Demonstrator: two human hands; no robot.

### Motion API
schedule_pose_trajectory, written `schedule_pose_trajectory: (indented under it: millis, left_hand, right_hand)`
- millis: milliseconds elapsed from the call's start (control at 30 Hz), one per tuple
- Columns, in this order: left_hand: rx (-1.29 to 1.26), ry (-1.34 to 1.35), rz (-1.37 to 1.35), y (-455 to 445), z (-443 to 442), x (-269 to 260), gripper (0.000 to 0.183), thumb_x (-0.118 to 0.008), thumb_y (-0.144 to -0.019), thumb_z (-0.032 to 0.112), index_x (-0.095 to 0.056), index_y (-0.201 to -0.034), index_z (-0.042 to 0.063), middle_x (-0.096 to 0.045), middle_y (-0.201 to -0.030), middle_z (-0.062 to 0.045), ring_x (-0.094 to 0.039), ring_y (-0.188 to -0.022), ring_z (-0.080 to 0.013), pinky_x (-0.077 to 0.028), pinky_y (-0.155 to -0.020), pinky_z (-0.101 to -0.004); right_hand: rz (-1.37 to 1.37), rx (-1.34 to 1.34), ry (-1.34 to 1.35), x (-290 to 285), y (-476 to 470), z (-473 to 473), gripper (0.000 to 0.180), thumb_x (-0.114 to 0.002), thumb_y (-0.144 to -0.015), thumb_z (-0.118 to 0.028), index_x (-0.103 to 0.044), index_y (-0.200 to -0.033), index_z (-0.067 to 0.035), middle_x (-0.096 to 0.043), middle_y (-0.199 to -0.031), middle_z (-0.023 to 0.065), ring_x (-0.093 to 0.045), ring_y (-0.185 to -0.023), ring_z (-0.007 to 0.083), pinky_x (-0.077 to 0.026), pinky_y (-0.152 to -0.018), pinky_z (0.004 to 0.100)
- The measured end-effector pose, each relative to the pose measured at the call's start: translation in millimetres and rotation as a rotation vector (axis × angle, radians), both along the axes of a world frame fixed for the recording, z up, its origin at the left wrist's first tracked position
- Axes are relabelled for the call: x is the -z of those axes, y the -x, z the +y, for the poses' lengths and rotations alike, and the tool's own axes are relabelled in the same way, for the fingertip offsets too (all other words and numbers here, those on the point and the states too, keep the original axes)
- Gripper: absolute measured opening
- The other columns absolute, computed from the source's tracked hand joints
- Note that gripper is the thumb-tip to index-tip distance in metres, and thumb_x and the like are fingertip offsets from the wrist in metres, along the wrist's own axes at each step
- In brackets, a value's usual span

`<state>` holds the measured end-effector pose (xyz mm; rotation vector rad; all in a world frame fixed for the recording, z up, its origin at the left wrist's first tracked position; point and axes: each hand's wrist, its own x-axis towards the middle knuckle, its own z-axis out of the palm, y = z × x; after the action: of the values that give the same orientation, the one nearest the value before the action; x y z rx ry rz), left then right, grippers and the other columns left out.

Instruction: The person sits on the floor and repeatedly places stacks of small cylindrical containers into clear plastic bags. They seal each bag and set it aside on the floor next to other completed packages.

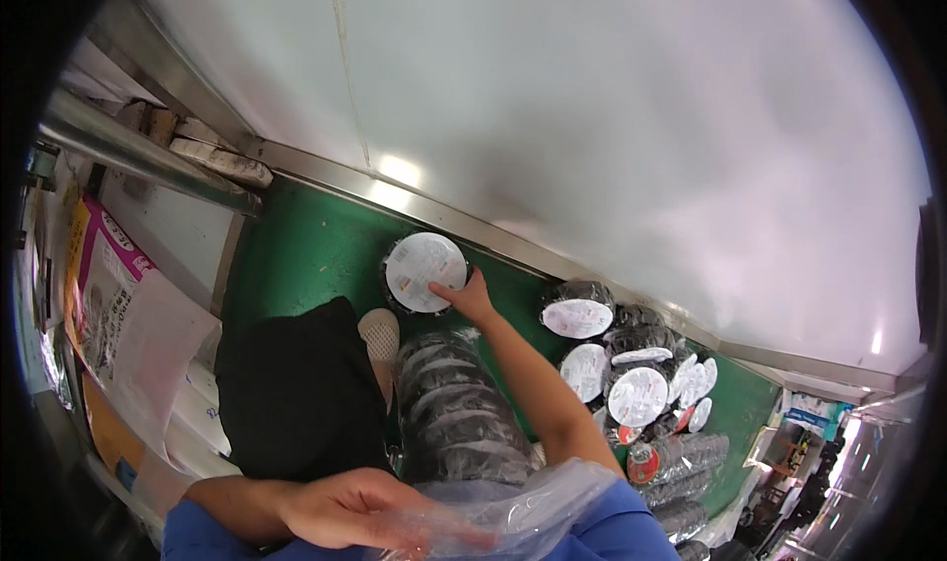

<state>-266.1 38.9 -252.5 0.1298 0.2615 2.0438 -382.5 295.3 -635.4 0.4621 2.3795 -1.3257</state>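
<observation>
My right hand [467,295] rests with thumb and fingers on a stack of bowls wrapped in film, whose white printed lid [427,272] faces up on the green floor near the wall. Low in the view my left hand [355,513] holds crumpled clear plastic film [533,502]. Between my legs lies a long plastic-wrapped stack of black bowls [459,413], reaching from my body towards the round lid. My right fingertips are partly hidden behind the stack.
Several wrapped stacks with white lids [638,397] lie at the right, beside clear-wrapped stacks [688,457]. A white wall panel [555,117] with a metal base rail [444,210] runs ahead. A metal pipe [155,150] and printed sacks [111,295] are at the left.
</observation>
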Motion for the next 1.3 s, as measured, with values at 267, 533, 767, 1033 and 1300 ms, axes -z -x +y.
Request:
schedule_pose_trajectory:
  millis: [267,533,767,1033,1300]
  left_hand:
    - [-0.030,0.055,0.060,-12,2,8,0.036,-0.051,-0.094,0.007,-0.052,-0.122,-0.016,-0.064,-0.100,-0.022,-0.064,-0.077,-0.0210,-0.041,-0.102,-0.0411]
    - [-0.026,0.076,0.109,6,20,-9,0.041,-0.049,-0.098,0.020,-0.052,-0.122,-0.012,-0.063,-0.081,-0.015,-0.062,-0.069,-0.0186,-0.050,-0.067,-0.0323]
    - [-0.263,0.293,0.239,2,48,-50,0.046,-0.048,-0.098,0.031,-0.052,-0.123,-0.007,-0.057,-0.064,-0.007,-0.055,-0.052,-0.0156,-0.046,-0.049,-0.0275]
    - [-0.002,0.329,0.655,-37,99,-145,0.042,-0.043,-0.101,0.032,-0.053,-0.124,-0.002,-0.059,-0.065,-0.006,-0.053,-0.050,-0.0121,-0.043,-0.046,-0.0234]
    - [-0.070,0.350,0.436,-35,104,-176,0.049,-0.041,-0.101,0.037,-0.051,-0.126,-0.003,-0.047,-0.054,0.000,-0.038,-0.037,-0.0071,-0.031,-0.036,-0.0223]
  right_hand:
    - [0.545,-0.393,-0.280,-127,-14,-15,0.059,-0.081,-0.055,-0.012,-0.060,-0.111,-0.013,-0.052,-0.128,0.0170,-0.048,-0.119,0.0403,-0.038,-0.103,0.0485]
    - [1.177,-0.048,-0.451,-348,-97,118,0.051,-0.065,-0.072,0.004,-0.050,-0.120,-0.005,-0.051,-0.129,0.0185,-0.043,-0.128,0.0370,-0.032,-0.107,0.0566]
    - [0.726,0.199,0.162,-458,-253,60,0.075,-0.072,-0.075,0.001,-0.030,-0.138,-0.002,-0.050,-0.124,0.0128,-0.053,-0.111,0.0246,-0.042,-0.096,0.0382]
    - [0.368,-0.828,-0.716,-571,-256,17,0.041,-0.064,-0.072,-0.008,-0.059,-0.112,-0.008,-0.057,-0.112,0.0182,-0.056,-0.099,0.0348,-0.045,-0.083,0.0403]
    - [0.517,-0.546,-0.780,-485,-228,36,0.054,-0.075,-0.069,-0.012,-0.053,-0.118,-0.001,-0.054,-0.118,0.0178,-0.052,-0.112,0.0372,-0.045,-0.091,0.0415]
